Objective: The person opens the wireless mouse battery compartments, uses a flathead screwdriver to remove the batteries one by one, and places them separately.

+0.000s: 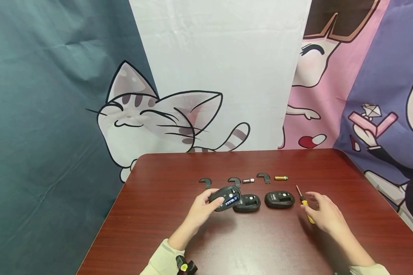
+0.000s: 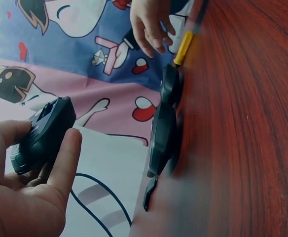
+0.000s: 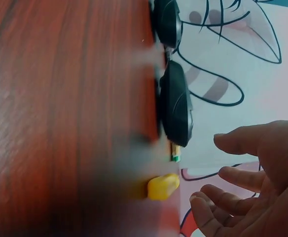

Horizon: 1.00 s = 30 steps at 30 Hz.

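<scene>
My left hand [image 1: 201, 211] grips a black computer mouse [image 1: 223, 194] above the table, its underside tilted up with a blue battery [image 1: 231, 201] in the slot. The left wrist view has this mouse [image 2: 45, 133] between thumb and fingers. Over a screwdriver [image 1: 310, 218] with a yellow handle hovers my right hand [image 1: 327, 214], its fingers loosely bent and holding nothing. The right wrist view shows a gap between that hand [image 3: 262, 182] and the yellow handle [image 3: 163, 186]. Two more mice [image 1: 246, 208] [image 1: 279, 204] lie underside up between the hands, their battery slots uncovered.
Behind the mice lie three black curved covers [image 1: 205, 180] [image 1: 234, 180] [image 1: 263, 176]. A white-and-dark battery [image 1: 248, 180] and a gold battery [image 1: 280, 178] lie among them. The reddish-brown table [image 1: 151, 229] ends at a cartoon-printed curtain [image 1: 227, 57].
</scene>
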Tool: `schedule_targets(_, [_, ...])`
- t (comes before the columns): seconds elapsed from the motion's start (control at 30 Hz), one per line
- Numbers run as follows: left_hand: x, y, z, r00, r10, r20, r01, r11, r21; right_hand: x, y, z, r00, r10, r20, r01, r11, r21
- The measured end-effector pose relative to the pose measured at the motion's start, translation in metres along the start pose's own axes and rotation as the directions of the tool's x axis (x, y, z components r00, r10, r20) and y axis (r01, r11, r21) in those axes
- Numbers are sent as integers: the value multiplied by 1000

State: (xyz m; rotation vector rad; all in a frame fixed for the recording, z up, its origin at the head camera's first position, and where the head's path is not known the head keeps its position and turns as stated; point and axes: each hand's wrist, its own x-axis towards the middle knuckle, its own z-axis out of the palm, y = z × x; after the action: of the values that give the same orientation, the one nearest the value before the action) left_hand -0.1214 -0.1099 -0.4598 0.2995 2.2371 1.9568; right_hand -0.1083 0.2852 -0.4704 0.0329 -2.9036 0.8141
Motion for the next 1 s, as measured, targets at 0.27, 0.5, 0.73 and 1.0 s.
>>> schedule_targets(0.27, [2, 2, 3, 1000, 6, -6, -6, 1000, -4, 3, 12, 1, 996, 63, 65, -60, 997, -38])
schedule_targets(0.5, [4, 2, 6, 1000, 3, 12, -2, 996, -94, 5, 18, 7, 988, 79, 129, -73, 996, -56])
schedule_targets(0.73, [3, 3, 8, 999, -21, 27, 24, 993, -118, 11, 20, 10, 982, 91, 166, -79, 994, -77])
schedule_targets(1.0, [3, 5, 10, 999, -24, 40, 28, 993, -116, 16, 24, 12, 974, 116, 194, -96, 989, -112])
